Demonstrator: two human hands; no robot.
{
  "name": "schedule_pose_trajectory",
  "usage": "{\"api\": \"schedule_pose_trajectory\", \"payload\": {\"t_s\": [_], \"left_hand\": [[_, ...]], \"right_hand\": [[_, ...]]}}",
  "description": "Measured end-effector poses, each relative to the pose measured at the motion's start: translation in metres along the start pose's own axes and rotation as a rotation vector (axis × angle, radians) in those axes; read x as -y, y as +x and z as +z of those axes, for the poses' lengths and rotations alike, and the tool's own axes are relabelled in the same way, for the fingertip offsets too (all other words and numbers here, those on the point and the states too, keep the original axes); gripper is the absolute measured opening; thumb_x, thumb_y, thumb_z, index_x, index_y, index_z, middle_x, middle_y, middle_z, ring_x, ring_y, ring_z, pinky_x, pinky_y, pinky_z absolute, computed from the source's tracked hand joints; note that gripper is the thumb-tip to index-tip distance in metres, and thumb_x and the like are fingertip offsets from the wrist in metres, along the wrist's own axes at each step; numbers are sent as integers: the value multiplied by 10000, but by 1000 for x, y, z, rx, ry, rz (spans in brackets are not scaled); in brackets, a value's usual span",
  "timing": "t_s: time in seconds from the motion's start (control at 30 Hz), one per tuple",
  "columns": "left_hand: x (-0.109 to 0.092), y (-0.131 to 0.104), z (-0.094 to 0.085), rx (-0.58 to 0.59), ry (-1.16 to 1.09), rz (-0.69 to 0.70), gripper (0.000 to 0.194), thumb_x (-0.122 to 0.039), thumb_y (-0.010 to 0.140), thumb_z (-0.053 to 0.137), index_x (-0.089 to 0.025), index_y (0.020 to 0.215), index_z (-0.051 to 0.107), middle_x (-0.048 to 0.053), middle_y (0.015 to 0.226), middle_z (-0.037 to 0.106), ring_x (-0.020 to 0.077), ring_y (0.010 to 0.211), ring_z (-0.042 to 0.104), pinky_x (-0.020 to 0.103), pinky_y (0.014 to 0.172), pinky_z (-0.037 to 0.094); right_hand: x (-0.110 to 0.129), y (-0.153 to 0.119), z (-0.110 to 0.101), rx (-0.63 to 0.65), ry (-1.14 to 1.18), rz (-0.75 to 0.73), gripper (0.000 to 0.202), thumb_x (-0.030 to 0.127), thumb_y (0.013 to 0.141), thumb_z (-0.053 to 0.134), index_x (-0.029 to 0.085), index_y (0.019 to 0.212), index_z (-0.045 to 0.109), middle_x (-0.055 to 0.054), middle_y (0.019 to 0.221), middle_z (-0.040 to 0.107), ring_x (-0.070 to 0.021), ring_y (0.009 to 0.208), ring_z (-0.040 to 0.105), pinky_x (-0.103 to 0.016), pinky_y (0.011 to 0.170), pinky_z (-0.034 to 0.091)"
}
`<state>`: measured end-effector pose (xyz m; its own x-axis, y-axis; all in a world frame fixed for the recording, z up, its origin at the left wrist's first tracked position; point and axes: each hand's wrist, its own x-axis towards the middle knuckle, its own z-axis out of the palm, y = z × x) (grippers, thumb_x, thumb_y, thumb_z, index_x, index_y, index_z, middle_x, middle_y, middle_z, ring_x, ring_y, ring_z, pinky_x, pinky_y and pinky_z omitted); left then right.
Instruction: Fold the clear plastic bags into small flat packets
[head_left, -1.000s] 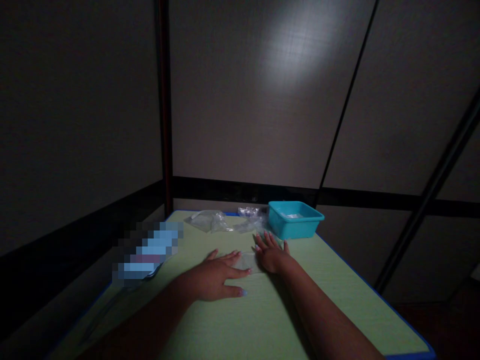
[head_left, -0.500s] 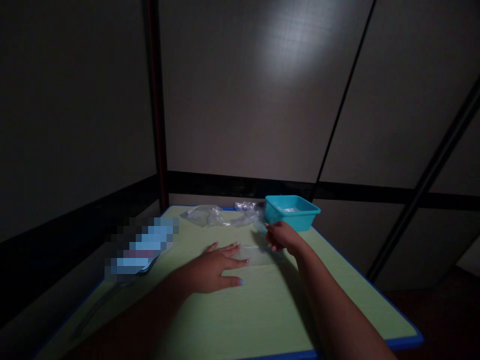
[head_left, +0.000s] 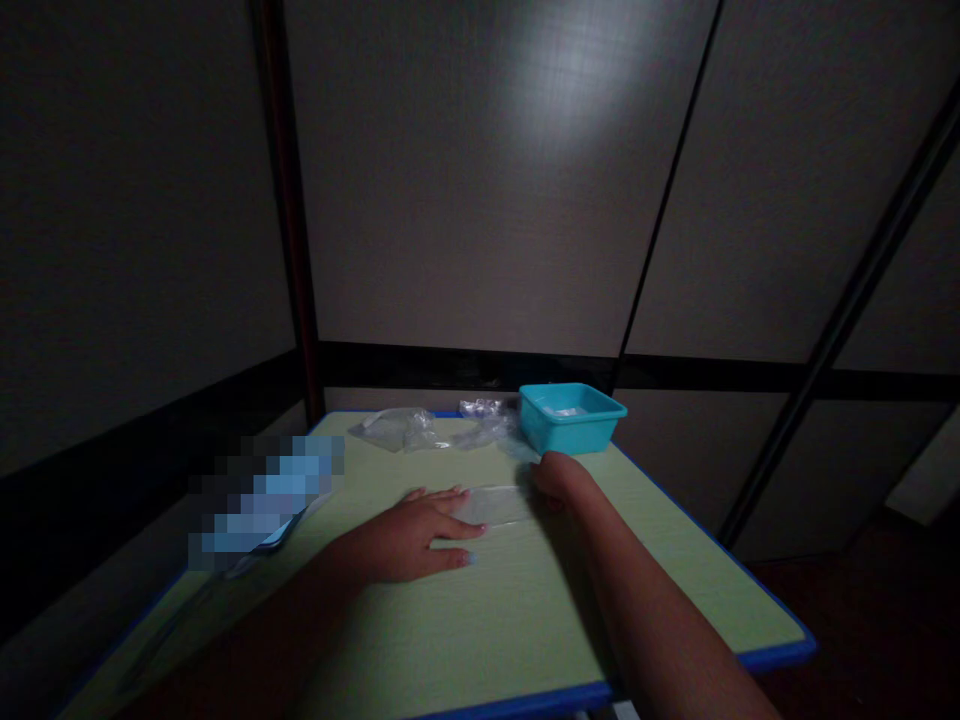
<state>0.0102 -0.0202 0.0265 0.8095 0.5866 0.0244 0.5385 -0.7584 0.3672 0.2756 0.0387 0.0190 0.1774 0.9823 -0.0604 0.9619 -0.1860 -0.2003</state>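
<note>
A clear, flat plastic bag (head_left: 501,505) lies on the light green tabletop between my hands. My left hand (head_left: 409,535) is open, fingers spread and palm down, with its fingertips over the bag's left end. At the bag's right end is my right hand (head_left: 556,482), closed with its fingers curled under. Whether those fingers grip the bag's edge or only press on it is hidden by the back of the hand.
Crumpled clear plastic bags (head_left: 405,430) lie along the far edge of the blue-rimmed table (head_left: 480,630). A turquoise basin (head_left: 570,432) with something clear inside stands at the far right. A phone-like object (head_left: 274,510), partly pixelated, is at left.
My right hand has come down to the bag's right end and turned so that its back faces up. The left hand stays flat on the bag. The whole view has shifted slightly.
</note>
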Motion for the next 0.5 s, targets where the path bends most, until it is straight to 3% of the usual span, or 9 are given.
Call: {"api": "schedule_pose_trajectory", "payload": {"t_s": [0.07, 0.2, 0.27, 0.37, 0.43, 0.5], "left_hand": [[1, 0, 1, -29, -8, 2, 490, -539, 825, 436, -399, 1289, 365, 21, 1448, 203, 277, 1326, 168, 526, 1025, 159], [4, 0, 3, -83, 29, -23, 534, -545, 834, 409, -401, 1330, 275, 9, 1454, 195, 255, 1332, 160, 534, 1035, 132], [7, 1, 6, -103, 66, -39, 538, -550, 836, 396, -384, 1334, 280, 12, 1453, 205, 248, 1328, 182, 531, 1038, 130], [12, 5, 9, -218, 139, -91, 539, -516, 849, 392, -318, 1342, 304, 37, 1429, 288, 241, 1302, 259, 501, 1044, 158], [15, 8, 9, -358, 191, -134, 482, -457, 870, 380, -263, 1312, 379, 57, 1367, 400, 228, 1252, 342, 448, 1040, 212], [18, 10, 6, -490, 221, -157, 417, -396, 884, 370, -221, 1253, 457, 72, 1267, 500, 214, 1173, 422, 394, 1010, 284]], "right_hand": [[1, -1, -3, -45, -11, 46, 424, 393, 833, 392, 84, 790, 678, -185, 737, 667, -268, 717, 645, -332, 612, 468], [17, -13, -12, -156, -26, -19, 425, 402, 869, 330, 120, 955, 635, -187, 979, 634, -264, 900, 602, -339, 730, 435], [31, -23, -14, -215, -8, -123, 439, 422, 889, 285, 145, 988, 610, -154, 1003, 624, -230, 947, 572, -314, 789, 408], [53, -39, -8, -355, 73, -449, 421, 416, 904, 264, 163, 1071, 557, -126, 1077, 582, -208, 1034, 504, -332, 874, 363], [63, -47, 2, -332, 97, -603, 420, 417, 911, 249, 213, 1205, 470, -101, 1245, 485, -208, 1168, 396, -405, 970, 274], [69, -51, 12, -226, 83, -659, 458, 441, 913, 219, 274, 1325, 331, -75, 1395, 326, -218, 1280, 248, -503, 1020, 133]]}}
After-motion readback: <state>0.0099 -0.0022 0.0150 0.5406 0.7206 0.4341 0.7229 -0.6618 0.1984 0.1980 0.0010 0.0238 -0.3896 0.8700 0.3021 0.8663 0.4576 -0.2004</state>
